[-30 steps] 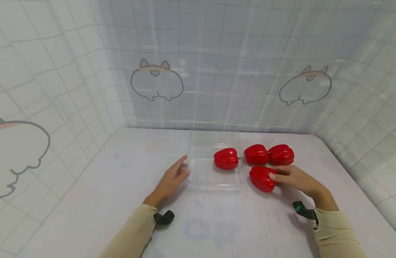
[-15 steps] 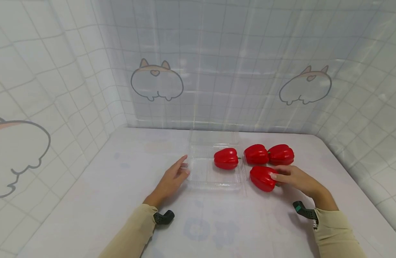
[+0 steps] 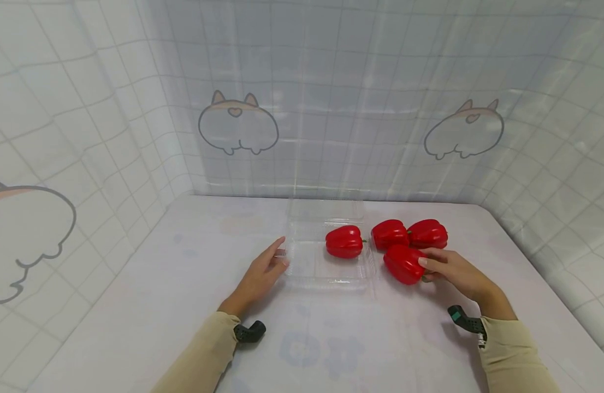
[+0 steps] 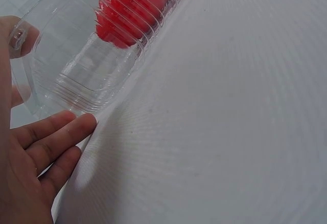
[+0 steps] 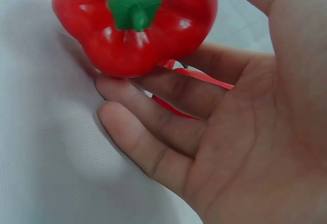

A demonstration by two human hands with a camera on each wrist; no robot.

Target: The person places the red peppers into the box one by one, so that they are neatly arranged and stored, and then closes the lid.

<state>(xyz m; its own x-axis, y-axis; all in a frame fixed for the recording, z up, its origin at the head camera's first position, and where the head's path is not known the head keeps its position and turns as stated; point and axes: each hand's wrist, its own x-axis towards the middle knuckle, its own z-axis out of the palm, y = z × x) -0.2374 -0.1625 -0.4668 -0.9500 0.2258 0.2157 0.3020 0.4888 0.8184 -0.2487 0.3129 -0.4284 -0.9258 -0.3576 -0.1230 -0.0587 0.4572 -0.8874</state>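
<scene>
A glossy red bell pepper (image 3: 403,265) is in the person's right hand (image 3: 451,273), just right of a clear plastic box. The thumb and fingers pinch it near the stem end, and its green stem (image 5: 135,12) points back toward the palm; the lower two fingers stretch out loosely beneath. Whether the pepper is clear of the surface, I can't tell.

Right behind it lie two more red ones, side by side — the near-left pepper (image 3: 389,234) close to the box, the far-right pepper (image 3: 428,233) with its blunt end away from it. A fourth, the boxed pepper (image 3: 344,242), lies on its side in the right half of the clear box (image 3: 302,259), stem toward the right wall. The lid (image 3: 326,209) is open, laid back on the far side.

At the box's left edge rests the left hand (image 3: 260,275), fingers mostly straight and touching the plastic.

Each wrist carries a dark device, a left one (image 3: 250,331) and a right one (image 3: 466,319), below beige sleeves (image 3: 199,355). All this is on a pale bench (image 3: 233,229), faced by a grid-patterned sheet (image 3: 341,109) with cartoon animals.
</scene>
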